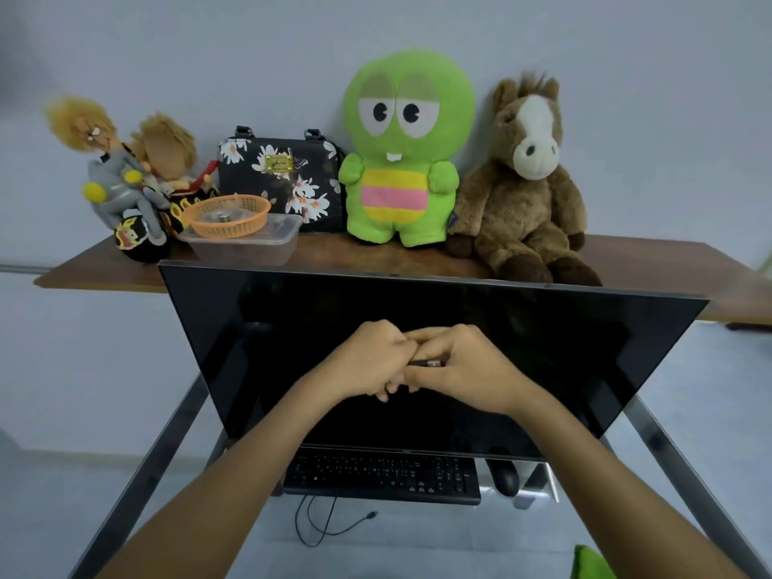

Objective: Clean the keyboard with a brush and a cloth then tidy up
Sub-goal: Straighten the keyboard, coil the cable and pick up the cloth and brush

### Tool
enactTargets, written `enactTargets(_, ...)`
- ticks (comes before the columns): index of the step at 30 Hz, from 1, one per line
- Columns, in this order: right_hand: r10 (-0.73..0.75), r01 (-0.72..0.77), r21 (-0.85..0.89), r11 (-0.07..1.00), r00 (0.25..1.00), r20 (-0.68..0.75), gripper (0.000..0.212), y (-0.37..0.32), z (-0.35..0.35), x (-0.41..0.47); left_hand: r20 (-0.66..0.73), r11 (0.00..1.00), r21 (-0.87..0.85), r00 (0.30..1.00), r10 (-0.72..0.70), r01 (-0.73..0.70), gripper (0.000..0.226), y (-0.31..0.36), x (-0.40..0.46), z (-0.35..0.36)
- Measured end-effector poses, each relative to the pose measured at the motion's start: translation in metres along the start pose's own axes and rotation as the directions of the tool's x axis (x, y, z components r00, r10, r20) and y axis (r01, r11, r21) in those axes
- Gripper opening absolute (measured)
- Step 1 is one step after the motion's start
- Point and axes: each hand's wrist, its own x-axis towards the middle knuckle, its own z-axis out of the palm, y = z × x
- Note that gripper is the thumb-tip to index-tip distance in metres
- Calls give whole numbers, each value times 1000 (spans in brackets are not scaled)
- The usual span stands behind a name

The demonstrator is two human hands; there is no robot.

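Note:
A black keyboard lies on a low shelf under the dark monitor, its cable hanging below. In front of the screen my left hand and my right hand meet, fingers touching. Between them sits a small dark slim object, mostly hidden by my fingers; I cannot tell what it is. My right hand's fingers are closed over it, my left hand's fingers curl against it. A bit of green cloth shows at the bottom right edge.
A black mouse sits right of the keyboard. On the wooden desk behind the monitor stand plush toys, a floral bag, an orange basket and a clear plastic container. Metal desk legs slant down both sides.

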Motion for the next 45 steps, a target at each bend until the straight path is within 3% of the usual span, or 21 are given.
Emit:
enactTargets(3,90,-98,120,988,994,64,14,5,-12,2,-236,976,103,948,214,-194,45,-15,2,12)
enactTargets(5,155,-182,353,918,983,102,28,10,-17,3,-366,945,49,875,317,-322,47,-22,4,14)
enactTargets(8,244,-227,625,747,968,59,31,12,-13,4,-339,937,-68,892,301,-342,43,-24,7,18)
enactTargets(11,415,-241,652,719,901,-125,19,10,3,4,-256,944,-140,932,259,-300,36,-27,7,23)
enactTargets(12,458,-239,656,716,870,-183,24,10,7,4,-249,946,-119,932,264,-300,34,-28,7,23)
enactTargets(14,440,-182,598,781,839,-320,27,14,14,1,-247,953,-57,929,275,-297,35,-30,6,24)
enactTargets(16,342,-139,454,880,848,-404,15,14,19,-2,-260,956,-21,925,277,-293,40,-31,7,25)
enactTargets(19,326,-183,425,887,899,-293,28,9,26,-6,-305,954,29,906,292,-297,43,-34,12,23)
enactTargets(21,345,-237,471,850,925,-157,25,6,29,-10,-332,955,43,897,292,-294,45,-34,14,20)
enactTargets(25,397,-320,456,831,914,-82,20,12,20,-11,-319,954,126,900,298,-272,42,-33,15,19)
enactTargets(27,480,-399,640,656,876,55,20,13,10,-10,-313,953,121,901,301,-277,42,-33,16,22)
enactTargets(29,460,-428,776,464,865,202,16,13,4,-10,-307,955,106,904,297,-277,40,-32,18,24)
enactTargets(30,442,-425,782,456,871,216,16,13,2,-11,-299,957,85,909,290,-277,37,-31,19,23)
enactTargets(34,449,-305,674,673,892,-45,20,13,3,-15,-212,944,-228,958,192,-240,24,-24,22,16)
enactTargets(37,448,-256,567,783,865,-228,32,13,0,-17,-118,921,-302,968,220,-246,24,-20,20,20)
enactTargets(41,438,-231,468,853,804,-402,24,22,-5,-20,-85,853,-491,984,155,-177,29,-16,24,23)
enactTargets(45,451,-223,472,853,770,-452,6,42,-14,-28,-71,846,-515,990,119,-139,26,-18,31,36)
